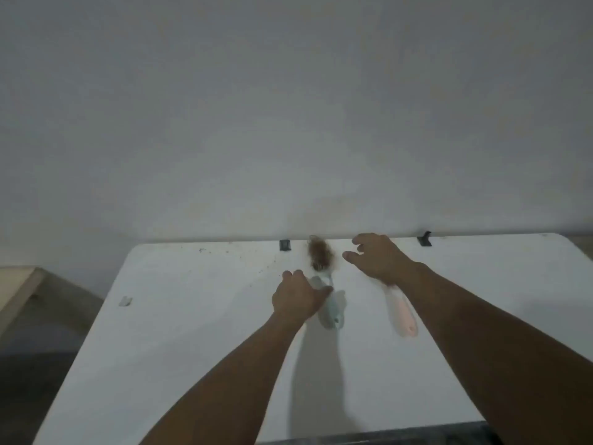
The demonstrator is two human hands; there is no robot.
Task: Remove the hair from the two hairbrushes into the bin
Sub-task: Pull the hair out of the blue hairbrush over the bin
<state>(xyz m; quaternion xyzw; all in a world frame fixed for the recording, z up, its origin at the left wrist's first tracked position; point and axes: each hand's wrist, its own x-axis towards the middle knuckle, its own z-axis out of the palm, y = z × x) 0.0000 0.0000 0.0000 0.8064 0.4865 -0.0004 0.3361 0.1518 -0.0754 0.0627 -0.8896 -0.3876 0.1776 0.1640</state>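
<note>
A pale green hairbrush (332, 311) lies on the white table (192, 316), its head pointing away from me and matted with brown hair (321, 255). My left hand (296, 297) is closed around the neck of this brush, just below the hair. A pink hairbrush (402, 313) lies to the right, and my right forearm hides its head. My right hand (373, 256) hovers beside the hair clump with fingers spread, holding nothing. No bin is in view.
Two small dark clips (285, 245) (425, 239) sit at the table's far edge against the plain wall. Dark specks are scattered over the far left of the table. A small grey scrap (125, 301) lies at left. A wooden surface (16, 284) stands lower left.
</note>
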